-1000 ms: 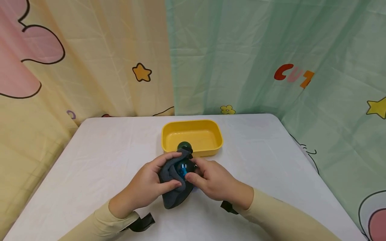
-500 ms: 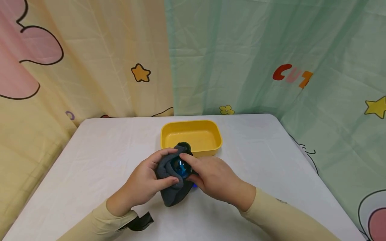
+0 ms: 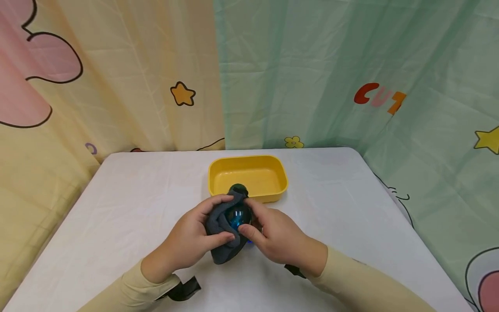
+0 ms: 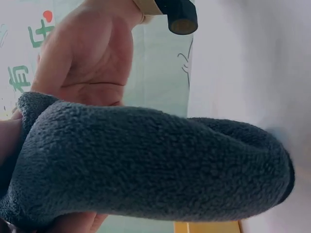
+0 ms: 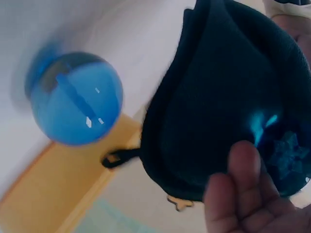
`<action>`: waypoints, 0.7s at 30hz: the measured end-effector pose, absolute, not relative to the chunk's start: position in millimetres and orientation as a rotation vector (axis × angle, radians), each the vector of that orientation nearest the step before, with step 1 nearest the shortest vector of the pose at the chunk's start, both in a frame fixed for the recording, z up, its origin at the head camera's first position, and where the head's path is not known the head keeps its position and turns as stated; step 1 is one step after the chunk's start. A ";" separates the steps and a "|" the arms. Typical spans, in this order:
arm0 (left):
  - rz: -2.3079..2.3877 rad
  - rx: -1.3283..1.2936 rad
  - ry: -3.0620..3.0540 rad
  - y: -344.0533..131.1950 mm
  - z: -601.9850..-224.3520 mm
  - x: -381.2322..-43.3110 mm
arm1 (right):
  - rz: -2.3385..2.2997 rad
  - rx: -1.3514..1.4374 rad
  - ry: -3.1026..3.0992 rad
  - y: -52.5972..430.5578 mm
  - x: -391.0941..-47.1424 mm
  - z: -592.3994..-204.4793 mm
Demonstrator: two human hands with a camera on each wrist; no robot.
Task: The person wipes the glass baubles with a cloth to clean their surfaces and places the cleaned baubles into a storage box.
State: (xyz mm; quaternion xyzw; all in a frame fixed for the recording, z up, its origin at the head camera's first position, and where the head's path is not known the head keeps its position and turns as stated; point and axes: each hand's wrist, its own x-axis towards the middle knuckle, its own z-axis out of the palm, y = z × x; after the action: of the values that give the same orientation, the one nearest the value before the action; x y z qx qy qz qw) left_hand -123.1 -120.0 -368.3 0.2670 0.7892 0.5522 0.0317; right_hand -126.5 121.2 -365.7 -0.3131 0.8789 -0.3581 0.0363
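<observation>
My left hand (image 3: 189,235) holds a dark grey fleecy cloth (image 3: 223,253) from the left, thumb in front and fingers behind. Cupped in the cloth's folds is a shiny clear blue ball (image 3: 238,216). My right hand (image 3: 280,234) grips this ball from the right, its thumb on the near side. The right wrist view shows my right fingers (image 5: 245,167) at the ball's edge, beside a star-like glint. The cloth (image 4: 150,160) fills the left wrist view and hides the ball there. A black loop (image 5: 120,158) sticks out from the cloth's edge.
A yellow tray (image 3: 278,197) stands on the white table (image 3: 156,182) beyond my hands. A second clear blue ball (image 5: 77,99) lies near it, greenish in the head view. Black straps (image 3: 187,289) hang at my wrists. Patterned curtains surround the table's far sides.
My right fingers moved up over the ball's top half a second ago and are now back at its right side. The left hand and cloth have barely moved.
</observation>
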 end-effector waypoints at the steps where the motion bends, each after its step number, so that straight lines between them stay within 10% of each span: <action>1: 1.713 0.811 2.424 -120.6 -367.7 -122.9 | -1.073 -0.982 2.717 121.2 -125.7 -365.3; 10: 1.787 0.794 2.307 -122.0 -366.5 -123.4 | -0.594 -1.398 3.059 123.4 -126.0 -364.4; 21: 1.701 0.842 2.438 -117.9 -365.8 -118.4 | -1.279 -0.881 2.563 120.2 -127.1 -367.2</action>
State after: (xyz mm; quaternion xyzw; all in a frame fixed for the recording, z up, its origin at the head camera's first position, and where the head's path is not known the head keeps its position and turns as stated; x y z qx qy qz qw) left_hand -118.4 -117.9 -365.8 0.2722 0.7889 0.5503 0.0258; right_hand -127.1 120.2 -367.2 -0.2932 0.8529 -0.4258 0.0723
